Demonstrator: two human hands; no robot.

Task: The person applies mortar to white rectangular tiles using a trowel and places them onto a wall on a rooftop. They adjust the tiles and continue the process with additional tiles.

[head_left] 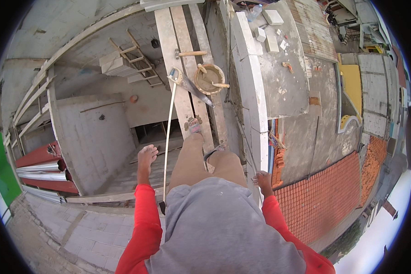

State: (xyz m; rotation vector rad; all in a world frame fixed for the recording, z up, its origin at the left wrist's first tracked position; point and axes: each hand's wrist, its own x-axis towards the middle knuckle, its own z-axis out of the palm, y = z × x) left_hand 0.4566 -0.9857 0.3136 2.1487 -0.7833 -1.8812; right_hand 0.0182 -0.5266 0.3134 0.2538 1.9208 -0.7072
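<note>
Rod [170, 123] is running away from you, left of bucket [215, 67] holding grey mix [206, 85]; left hand [147, 157] hanging open, right hand's [262, 179] grip unclear.

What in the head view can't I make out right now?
All in the head view:
Heads of the two wooden-handled tools in the bucket: lost in the grey mix.
Right foot: mostly hidden by the trouser leg.
White slabs: cut off by the top edge.
Dark opening: inside lost in shadow.
Right hand: too small to tell whether it touches the white wall.
</note>
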